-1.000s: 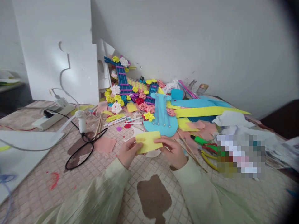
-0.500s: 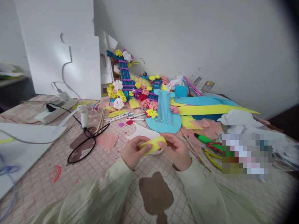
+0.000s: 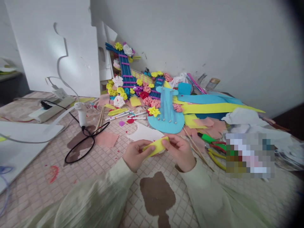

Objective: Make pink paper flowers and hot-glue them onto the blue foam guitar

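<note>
A small strip of yellow crepe paper is stretched between my two hands, above the middle of the table. My left hand pinches its left end with the thumb on top. At the other end, my right hand grips it between thumb and fingers. Beneath and behind the hands lies a white cut-out sheet, partly covered by them. Just beyond it is a light blue guitar-shaped cut-out with strings and a yellow paper flower at its left side.
Dark blue instrument necks among paper flowers lean at the back. Pliers with yellow handles and thin sticks lie right. A white glue gun with a black cable and a power strip stand left.
The view has shifted slightly, moving the background left and up. My right thumb has moved a little up along the yellow paper, which looks narrower now. Both hands keep their hold.
</note>
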`<move>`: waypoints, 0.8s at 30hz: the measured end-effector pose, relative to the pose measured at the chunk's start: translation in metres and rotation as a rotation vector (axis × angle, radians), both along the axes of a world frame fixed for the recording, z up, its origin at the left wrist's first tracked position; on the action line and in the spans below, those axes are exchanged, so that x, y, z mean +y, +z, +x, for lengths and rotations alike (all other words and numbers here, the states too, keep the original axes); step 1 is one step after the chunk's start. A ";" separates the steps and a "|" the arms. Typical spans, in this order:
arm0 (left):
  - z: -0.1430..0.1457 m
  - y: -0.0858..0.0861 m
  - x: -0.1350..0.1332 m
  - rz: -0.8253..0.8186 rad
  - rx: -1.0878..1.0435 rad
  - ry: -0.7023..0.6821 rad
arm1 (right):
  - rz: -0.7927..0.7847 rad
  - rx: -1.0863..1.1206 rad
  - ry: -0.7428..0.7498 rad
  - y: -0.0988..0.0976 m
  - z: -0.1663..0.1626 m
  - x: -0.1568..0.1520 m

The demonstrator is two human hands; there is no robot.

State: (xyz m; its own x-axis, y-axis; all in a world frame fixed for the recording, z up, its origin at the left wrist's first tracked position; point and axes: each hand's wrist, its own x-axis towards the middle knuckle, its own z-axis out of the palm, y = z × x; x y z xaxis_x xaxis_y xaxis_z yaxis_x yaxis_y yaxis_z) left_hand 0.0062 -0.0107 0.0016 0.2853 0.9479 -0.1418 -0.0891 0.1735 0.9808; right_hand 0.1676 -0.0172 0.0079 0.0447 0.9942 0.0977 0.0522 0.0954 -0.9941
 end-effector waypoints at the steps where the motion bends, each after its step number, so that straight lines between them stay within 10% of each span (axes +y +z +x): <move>1: 0.000 0.001 0.000 -0.015 -0.026 -0.001 | 0.004 -0.004 -0.003 0.000 0.000 0.000; 24: 0.001 0.006 0.000 -0.044 -0.142 -0.066 | 0.003 -0.062 -0.101 0.005 0.000 0.001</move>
State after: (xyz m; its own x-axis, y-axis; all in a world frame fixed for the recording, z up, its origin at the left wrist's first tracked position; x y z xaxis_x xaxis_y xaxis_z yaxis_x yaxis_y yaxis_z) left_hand 0.0074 -0.0106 0.0073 0.3671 0.9202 -0.1360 -0.2135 0.2257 0.9505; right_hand 0.1680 -0.0162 0.0129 0.1380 0.9847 0.1063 0.1229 0.0895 -0.9884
